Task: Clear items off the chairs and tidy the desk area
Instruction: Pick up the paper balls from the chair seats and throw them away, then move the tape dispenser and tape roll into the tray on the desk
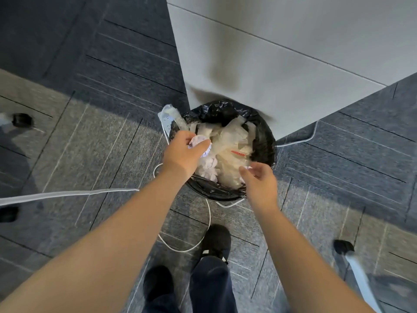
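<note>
A round waste bin (264, 141) lined with a black bag stands on the floor below me, stuffed with clear plastic wrappers and pale crumpled paper. My left hand (182, 154) hovers over its left rim, shut on a crumpled whitish wrapper (199, 141). My right hand (259, 179) is over the near right rim, its fingers pinched on a small white scrap (248, 168). One clear wrapper (168, 114) hangs over the bin's far left edge.
A white cabinet or desk panel (282, 53) rises right behind the bin. White cables (67, 194) loop across the carpet around the bin and my feet (216, 241). Chair castors (343, 246) sit at the right, and others (21, 119) at the left.
</note>
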The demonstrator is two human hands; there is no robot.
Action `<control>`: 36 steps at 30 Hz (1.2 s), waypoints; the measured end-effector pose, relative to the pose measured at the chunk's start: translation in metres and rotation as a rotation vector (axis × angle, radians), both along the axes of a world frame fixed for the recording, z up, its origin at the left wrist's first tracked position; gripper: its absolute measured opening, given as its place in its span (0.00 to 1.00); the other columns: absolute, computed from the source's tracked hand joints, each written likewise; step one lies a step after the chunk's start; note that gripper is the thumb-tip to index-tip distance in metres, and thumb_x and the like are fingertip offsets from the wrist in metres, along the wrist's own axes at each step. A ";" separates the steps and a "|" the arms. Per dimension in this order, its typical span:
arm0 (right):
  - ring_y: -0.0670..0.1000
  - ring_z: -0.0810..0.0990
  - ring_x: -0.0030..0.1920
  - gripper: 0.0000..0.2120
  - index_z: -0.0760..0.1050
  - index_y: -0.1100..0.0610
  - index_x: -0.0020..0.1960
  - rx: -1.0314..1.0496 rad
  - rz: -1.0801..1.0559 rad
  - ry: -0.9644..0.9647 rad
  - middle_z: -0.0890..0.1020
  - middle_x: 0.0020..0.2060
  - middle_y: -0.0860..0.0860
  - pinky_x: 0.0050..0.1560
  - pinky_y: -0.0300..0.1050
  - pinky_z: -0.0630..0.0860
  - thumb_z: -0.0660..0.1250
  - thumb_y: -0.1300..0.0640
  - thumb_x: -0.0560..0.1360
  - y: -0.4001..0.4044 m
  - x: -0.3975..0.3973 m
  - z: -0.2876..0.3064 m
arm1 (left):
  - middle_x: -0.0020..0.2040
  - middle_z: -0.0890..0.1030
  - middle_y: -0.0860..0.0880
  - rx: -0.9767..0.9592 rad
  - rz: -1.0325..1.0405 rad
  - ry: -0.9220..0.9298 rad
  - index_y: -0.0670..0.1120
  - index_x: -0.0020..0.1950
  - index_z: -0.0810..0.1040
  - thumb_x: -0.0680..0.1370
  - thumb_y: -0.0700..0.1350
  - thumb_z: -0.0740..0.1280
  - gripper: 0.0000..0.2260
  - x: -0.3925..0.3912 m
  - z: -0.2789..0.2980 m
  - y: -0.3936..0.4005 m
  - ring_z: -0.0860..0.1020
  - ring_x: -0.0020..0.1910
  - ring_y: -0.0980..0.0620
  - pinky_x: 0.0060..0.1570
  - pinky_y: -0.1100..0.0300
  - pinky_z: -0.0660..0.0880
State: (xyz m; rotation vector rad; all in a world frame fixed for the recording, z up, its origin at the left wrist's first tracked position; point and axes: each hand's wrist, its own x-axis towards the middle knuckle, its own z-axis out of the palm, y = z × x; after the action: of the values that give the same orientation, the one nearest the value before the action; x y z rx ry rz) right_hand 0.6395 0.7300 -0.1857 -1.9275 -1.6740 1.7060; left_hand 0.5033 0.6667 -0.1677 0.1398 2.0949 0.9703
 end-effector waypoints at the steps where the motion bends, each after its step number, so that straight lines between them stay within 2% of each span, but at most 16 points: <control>1: 0.49 0.73 0.53 0.18 0.69 0.59 0.64 -0.003 -0.010 0.006 0.75 0.55 0.52 0.52 0.42 0.68 0.64 0.56 0.75 0.001 0.000 0.000 | 0.51 0.73 0.49 -0.005 -0.002 0.010 0.42 0.59 0.71 0.74 0.47 0.67 0.17 0.000 0.000 0.004 0.74 0.56 0.45 0.61 0.45 0.73; 4: 0.48 0.74 0.52 0.17 0.69 0.59 0.62 -0.005 -0.025 0.019 0.74 0.52 0.50 0.50 0.41 0.67 0.64 0.56 0.75 0.005 -0.003 0.002 | 0.57 0.75 0.45 -0.004 -0.007 0.041 0.42 0.62 0.69 0.75 0.49 0.65 0.19 -0.002 0.001 0.015 0.74 0.60 0.44 0.62 0.48 0.72; 8: 0.49 0.74 0.52 0.17 0.69 0.59 0.63 -0.003 -0.021 0.042 0.75 0.53 0.50 0.53 0.42 0.69 0.63 0.56 0.76 0.008 -0.008 0.003 | 0.68 0.70 0.44 -0.066 -0.032 0.114 0.42 0.68 0.64 0.77 0.49 0.61 0.22 -0.006 0.001 0.023 0.69 0.66 0.45 0.62 0.54 0.67; 13: 0.49 0.75 0.49 0.15 0.71 0.60 0.61 0.008 -0.026 0.061 0.76 0.48 0.50 0.51 0.43 0.70 0.63 0.58 0.76 0.005 -0.008 0.018 | 0.62 0.75 0.45 -0.063 -0.069 0.093 0.43 0.62 0.71 0.77 0.44 0.61 0.15 -0.004 0.010 0.011 0.73 0.59 0.48 0.59 0.56 0.68; 15: 0.47 0.74 0.44 0.12 0.72 0.60 0.58 0.016 -0.030 0.076 0.76 0.43 0.48 0.49 0.43 0.70 0.63 0.59 0.75 0.003 -0.008 0.030 | 0.55 0.76 0.48 -0.040 -0.084 0.088 0.43 0.60 0.73 0.77 0.41 0.61 0.12 0.000 0.024 0.006 0.73 0.54 0.51 0.55 0.60 0.68; 17: 0.48 0.74 0.43 0.08 0.74 0.59 0.54 0.031 -0.037 0.094 0.74 0.38 0.45 0.49 0.46 0.72 0.62 0.60 0.75 0.001 -0.011 0.047 | 0.51 0.75 0.52 -0.016 -0.103 0.094 0.45 0.58 0.74 0.76 0.41 0.60 0.11 0.004 0.042 0.000 0.72 0.52 0.53 0.56 0.59 0.68; 19: 0.50 0.75 0.44 0.06 0.74 0.58 0.51 0.056 -0.044 0.116 0.74 0.37 0.44 0.52 0.48 0.73 0.62 0.60 0.75 -0.002 -0.013 0.069 | 0.49 0.74 0.53 0.012 -0.117 0.097 0.46 0.57 0.74 0.77 0.42 0.60 0.11 0.009 0.064 -0.005 0.73 0.52 0.53 0.59 0.56 0.69; 21: 0.51 0.75 0.45 0.08 0.74 0.60 0.53 0.089 -0.058 0.147 0.75 0.38 0.46 0.53 0.48 0.73 0.63 0.61 0.75 -0.007 -0.014 0.095 | 0.49 0.74 0.52 0.050 -0.123 0.106 0.45 0.57 0.75 0.77 0.41 0.60 0.10 0.013 0.088 -0.010 0.73 0.52 0.52 0.59 0.56 0.68; 23: 0.51 0.75 0.45 0.09 0.75 0.62 0.54 0.128 -0.081 0.180 0.75 0.39 0.48 0.52 0.47 0.72 0.62 0.62 0.75 -0.011 -0.012 0.125 | 0.49 0.74 0.51 0.081 -0.128 0.116 0.43 0.56 0.75 0.76 0.40 0.60 0.10 0.017 0.116 -0.016 0.72 0.52 0.53 0.57 0.58 0.67; 25: 0.49 0.75 0.43 0.08 0.75 0.61 0.53 0.167 -0.095 0.212 0.75 0.38 0.46 0.51 0.45 0.72 0.62 0.62 0.75 -0.018 -0.010 0.155 | 0.48 0.75 0.51 0.118 -0.123 0.132 0.43 0.56 0.76 0.76 0.39 0.61 0.10 0.020 0.146 -0.023 0.72 0.51 0.53 0.55 0.60 0.67; 30: 0.50 0.75 0.46 0.02 0.73 0.56 0.45 0.221 -0.159 0.295 0.75 0.36 0.44 0.54 0.48 0.74 0.63 0.62 0.74 -0.046 0.000 0.236 | 0.49 0.76 0.50 0.207 -0.163 0.186 0.42 0.56 0.76 0.76 0.40 0.62 0.10 0.029 0.235 -0.055 0.73 0.50 0.54 0.50 0.62 0.66; 34: 0.49 0.74 0.45 0.02 0.73 0.56 0.46 0.292 -0.202 0.344 0.74 0.36 0.44 0.47 0.38 0.75 0.62 0.62 0.74 -0.060 0.016 0.300 | 0.49 0.76 0.50 0.266 -0.208 0.237 0.42 0.56 0.76 0.76 0.39 0.61 0.10 0.040 0.300 -0.074 0.74 0.52 0.52 0.53 0.59 0.68; 36: 0.50 0.74 0.46 0.02 0.72 0.56 0.45 0.303 -0.204 0.368 0.74 0.36 0.44 0.53 0.45 0.75 0.62 0.62 0.74 -0.066 0.024 0.329 | 0.49 0.76 0.50 0.283 -0.221 0.258 0.42 0.56 0.76 0.76 0.40 0.61 0.10 0.048 0.327 -0.083 0.73 0.52 0.53 0.56 0.58 0.69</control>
State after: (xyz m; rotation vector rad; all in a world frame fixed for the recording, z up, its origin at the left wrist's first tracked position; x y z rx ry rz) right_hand 0.6633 0.6639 0.1431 -1.4851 -1.4458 1.5135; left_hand 0.5509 0.5839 0.1597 0.6574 2.1028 1.1556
